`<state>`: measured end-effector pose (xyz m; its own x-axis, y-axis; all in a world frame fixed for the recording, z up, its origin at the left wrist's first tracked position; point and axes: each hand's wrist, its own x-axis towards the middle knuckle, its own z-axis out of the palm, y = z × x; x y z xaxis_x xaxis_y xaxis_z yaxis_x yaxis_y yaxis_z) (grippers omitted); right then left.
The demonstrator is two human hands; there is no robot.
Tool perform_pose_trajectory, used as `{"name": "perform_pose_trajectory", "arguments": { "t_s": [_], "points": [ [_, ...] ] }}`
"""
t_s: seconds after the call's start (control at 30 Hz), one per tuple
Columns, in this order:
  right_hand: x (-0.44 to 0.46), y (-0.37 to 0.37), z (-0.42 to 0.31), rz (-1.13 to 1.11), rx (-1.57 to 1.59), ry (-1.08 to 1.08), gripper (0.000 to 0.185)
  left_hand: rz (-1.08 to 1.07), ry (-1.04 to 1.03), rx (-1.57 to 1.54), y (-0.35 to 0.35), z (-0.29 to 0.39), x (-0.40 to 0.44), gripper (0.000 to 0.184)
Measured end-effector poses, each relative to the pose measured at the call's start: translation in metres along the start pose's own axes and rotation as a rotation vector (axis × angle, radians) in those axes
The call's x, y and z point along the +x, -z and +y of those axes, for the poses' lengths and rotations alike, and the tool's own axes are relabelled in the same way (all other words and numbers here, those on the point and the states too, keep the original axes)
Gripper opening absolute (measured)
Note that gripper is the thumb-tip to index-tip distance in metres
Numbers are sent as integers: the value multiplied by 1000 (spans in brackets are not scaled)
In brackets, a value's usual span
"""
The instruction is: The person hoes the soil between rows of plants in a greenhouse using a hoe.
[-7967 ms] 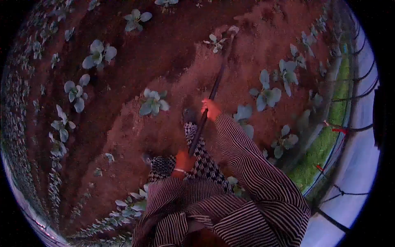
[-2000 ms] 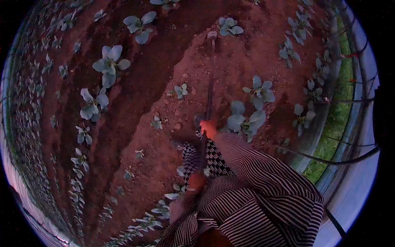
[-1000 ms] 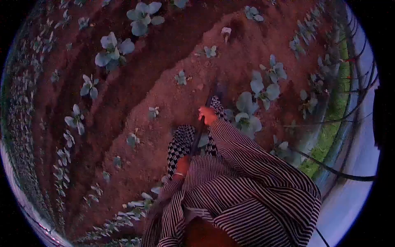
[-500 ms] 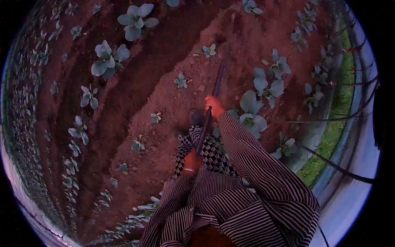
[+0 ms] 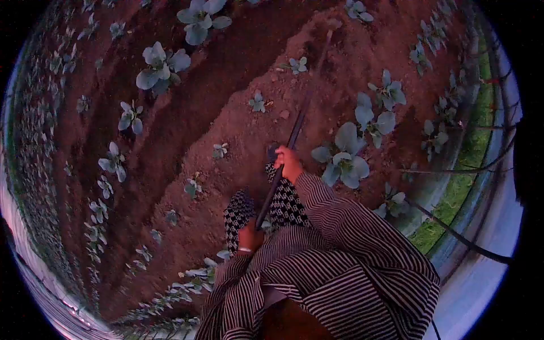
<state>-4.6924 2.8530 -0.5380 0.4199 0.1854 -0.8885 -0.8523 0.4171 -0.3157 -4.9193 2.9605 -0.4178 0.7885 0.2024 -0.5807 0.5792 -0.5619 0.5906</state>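
Note:
A long dark handle [image 5: 296, 129] runs from my lap up and to the right over the soil, and its far end is blurred at the ground near the top. Wrapped round its near end is my left hand [image 5: 250, 237], with a pale band at the wrist. Farther up the handle, my right hand [image 5: 288, 161] is closed on it. A large leafy plant [image 5: 344, 160] grows to the right of my right hand. Smaller seedlings, one of them a small plant [image 5: 220, 150], stand to the left of the handle.
Rows of leafy plants [image 5: 161, 68] cross the brown soil [image 5: 226, 127] at the left and right. My patterned trouser legs are below the hands. Along the right side run a green grass strip [image 5: 447, 207], a pale sheet and dark curved lines, one a thick dark line [image 5: 464, 241].
Since half a second ago, both hands have shifted down and slightly left in view with the handle. Its blurred far end now shows farther right. Both hands stay closed on it.

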Motion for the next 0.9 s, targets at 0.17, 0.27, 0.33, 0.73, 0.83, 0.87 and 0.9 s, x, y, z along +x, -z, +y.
{"name": "perform_pose_trajectory", "arguments": {
  "t_s": [0.17, 0.27, 0.33, 0.73, 0.83, 0.87, 0.9],
  "points": [
    [-34, -30, -14, -111, 24, 15, 25, 15, -17, -141, -26, -43, 3, 27],
    [-52, -41, 12, -82, -36, 101, 23, -22, 26, -174, -35, -73, -3, 32],
    [-66, -43, 44, -71, -39, 121, 23, -51, 63, -176, -32, -93, -19, 34],
    [29, 44, 298, -94, -309, 254, 16, -183, -3, -346, -37, -287, -122, 23],
    [-3, 48, 351, -291, -205, 279, 22, -259, 51, -314, 9, -292, -174, 25],
    [-28, 37, 375, -269, -180, 467, 26, -318, 131, -239, 22, -293, -189, 24],
    [-23, 33, 377, -303, -143, 430, 26, -376, 212, -166, 28, -299, -198, 24]
  ]
}}
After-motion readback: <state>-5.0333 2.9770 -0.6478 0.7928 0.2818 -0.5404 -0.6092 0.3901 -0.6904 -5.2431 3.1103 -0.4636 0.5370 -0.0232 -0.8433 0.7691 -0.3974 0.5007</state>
